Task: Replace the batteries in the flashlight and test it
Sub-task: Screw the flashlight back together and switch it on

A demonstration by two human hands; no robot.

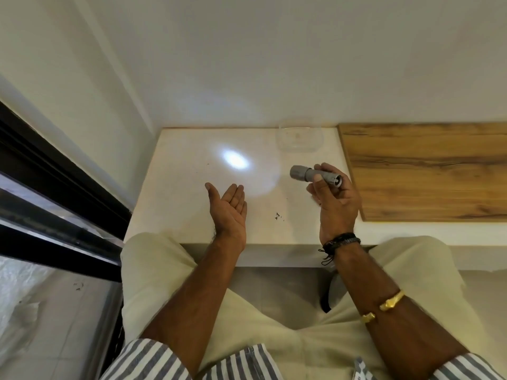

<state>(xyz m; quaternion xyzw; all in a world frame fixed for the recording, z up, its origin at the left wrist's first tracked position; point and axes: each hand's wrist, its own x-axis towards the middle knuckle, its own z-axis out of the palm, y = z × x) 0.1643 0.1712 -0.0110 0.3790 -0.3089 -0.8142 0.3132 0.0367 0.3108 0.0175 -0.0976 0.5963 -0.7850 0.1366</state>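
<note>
A clear container (299, 139), seemingly empty, sits at the white table's (178, 209) far edge, beside a wooden board (428, 171).

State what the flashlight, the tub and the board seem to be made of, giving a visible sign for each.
Flashlight: matte grey body, plastic or coated metal; no shine decides it.
Tub: clear plastic, probably; the counter shows through it.
Board: wood or wood-look laminate; brown grain streaks, smooth face.

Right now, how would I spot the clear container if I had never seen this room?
Start at the white counter against the wall and follow its back edge right, toward the wooden board. The clear container sits just left of that board, beyond the grey flashlight held in the right hand. It is see-through, nearly vanishing against the white.
</note>
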